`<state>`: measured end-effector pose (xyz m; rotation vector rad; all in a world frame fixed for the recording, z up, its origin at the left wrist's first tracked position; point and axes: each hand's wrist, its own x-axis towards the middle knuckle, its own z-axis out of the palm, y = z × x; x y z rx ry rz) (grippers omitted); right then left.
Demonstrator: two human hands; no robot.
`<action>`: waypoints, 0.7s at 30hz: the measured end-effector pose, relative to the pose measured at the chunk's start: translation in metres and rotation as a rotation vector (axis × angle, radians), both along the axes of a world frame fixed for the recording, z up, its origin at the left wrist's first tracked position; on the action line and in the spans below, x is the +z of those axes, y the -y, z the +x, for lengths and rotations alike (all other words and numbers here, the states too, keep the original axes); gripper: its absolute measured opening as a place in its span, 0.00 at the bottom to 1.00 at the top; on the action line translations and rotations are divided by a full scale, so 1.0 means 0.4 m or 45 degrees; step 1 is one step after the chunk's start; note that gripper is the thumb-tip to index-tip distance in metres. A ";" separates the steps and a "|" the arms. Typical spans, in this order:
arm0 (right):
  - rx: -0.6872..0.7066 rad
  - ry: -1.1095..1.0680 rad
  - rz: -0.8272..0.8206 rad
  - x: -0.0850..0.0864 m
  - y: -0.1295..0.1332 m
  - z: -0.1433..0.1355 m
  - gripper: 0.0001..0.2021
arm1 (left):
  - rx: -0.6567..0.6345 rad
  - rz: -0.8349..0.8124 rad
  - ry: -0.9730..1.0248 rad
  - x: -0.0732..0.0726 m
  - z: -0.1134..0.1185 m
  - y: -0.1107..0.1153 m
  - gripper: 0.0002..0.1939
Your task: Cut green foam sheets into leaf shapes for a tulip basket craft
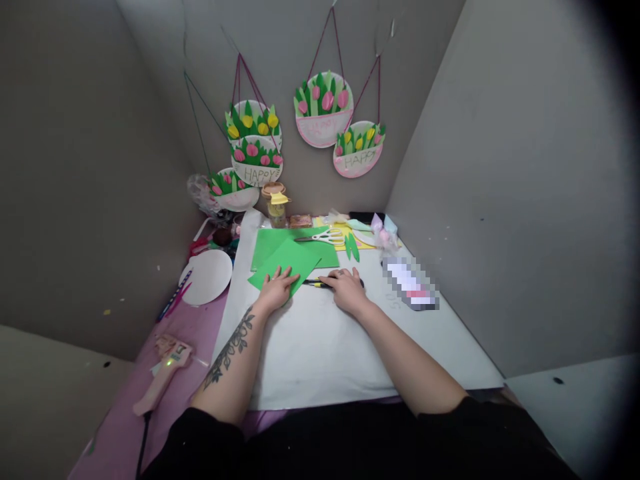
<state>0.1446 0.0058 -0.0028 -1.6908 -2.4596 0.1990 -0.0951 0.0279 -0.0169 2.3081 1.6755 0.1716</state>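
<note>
My left hand (277,289) lies with fingers spread on a sheet of green paper (287,259), turned at an angle. Under that sheet is more green paper (265,243). My right hand (347,289) is over a slim black-and-yellow tool (313,283), its fingers closed about the middle. The palm and fingers cover much of this tool, so its exact kind is hidden. White-handled scissors (327,236) rest on the green paper behind my hands. Beside them are green leaf-shaped cutouts (352,248).
A white work surface (320,360) spans the table. A phone (410,283) lies right. At left are a white paper plate (206,277), pens (175,297) and a corded pink glue gun (167,373). A lidded cup (277,207) stands behind; decorated plates (324,110) hang above.
</note>
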 end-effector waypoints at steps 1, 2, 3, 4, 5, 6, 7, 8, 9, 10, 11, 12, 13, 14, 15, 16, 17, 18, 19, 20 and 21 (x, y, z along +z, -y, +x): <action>0.005 0.009 -0.011 0.003 0.000 -0.006 0.30 | 0.000 -0.003 0.006 0.001 0.000 0.000 0.26; 0.010 0.018 -0.021 0.006 0.000 -0.011 0.30 | 0.000 -0.007 0.011 0.002 0.000 0.000 0.26; 0.012 0.024 -0.029 0.008 0.001 -0.014 0.30 | 0.000 -0.011 0.014 0.003 0.000 0.000 0.26; 0.012 0.025 -0.033 0.008 0.003 -0.015 0.30 | -0.001 -0.014 0.015 0.004 0.000 0.000 0.26; 0.010 0.020 -0.034 0.008 0.005 -0.014 0.29 | -0.001 -0.017 0.014 0.004 0.000 0.001 0.26; 0.010 0.009 -0.030 0.006 0.007 -0.011 0.29 | -0.001 -0.019 0.012 0.005 0.000 0.001 0.26; 0.011 -0.006 -0.022 0.004 0.010 -0.007 0.28 | 0.000 -0.020 0.011 0.004 0.000 0.001 0.26; 0.013 -0.022 -0.012 0.001 0.012 -0.001 0.27 | 0.002 -0.021 0.011 0.004 -0.001 0.000 0.26; 0.015 -0.036 -0.003 -0.003 0.015 0.004 0.27 | 0.004 -0.022 0.014 0.003 -0.001 0.000 0.26; 0.017 -0.047 0.001 -0.006 0.017 0.009 0.27 | 0.008 -0.023 0.017 0.001 -0.001 -0.001 0.26; 0.018 -0.054 0.000 -0.008 0.018 0.013 0.27 | 0.012 -0.026 0.021 0.000 -0.001 -0.002 0.26; 0.017 -0.055 -0.003 -0.010 0.019 0.016 0.27 | 0.016 -0.029 0.024 -0.002 -0.001 -0.002 0.26; 0.015 -0.053 -0.007 -0.011 0.019 0.016 0.27 | 0.017 -0.032 0.025 -0.003 -0.001 -0.003 0.26; 0.016 -0.049 -0.010 -0.011 0.019 0.014 0.27 | 0.018 -0.034 0.024 -0.003 -0.001 -0.003 0.26; 0.018 -0.043 -0.010 -0.011 0.019 0.011 0.27 | 0.017 -0.034 0.022 -0.003 -0.001 -0.003 0.26; 0.022 -0.036 -0.007 -0.010 0.018 0.005 0.27 | 0.015 -0.032 0.020 -0.002 -0.001 -0.003 0.26; 0.030 -0.030 -0.005 -0.009 0.018 -0.002 0.27 | 0.012 -0.029 0.018 -0.002 -0.001 -0.002 0.26; 0.040 -0.026 -0.004 -0.007 0.018 -0.009 0.27 | 0.011 -0.027 0.017 0.000 -0.001 -0.001 0.26; 0.052 -0.024 -0.005 -0.005 0.019 -0.016 0.27 | 0.008 -0.025 0.016 0.001 0.000 -0.001 0.26; 0.061 -0.024 -0.003 -0.004 0.019 -0.023 0.27 | 0.007 -0.023 0.014 0.002 0.000 0.000 0.26; 0.069 -0.026 -0.001 -0.002 0.020 -0.028 0.27 | 0.006 -0.023 0.012 0.004 0.000 0.001 0.26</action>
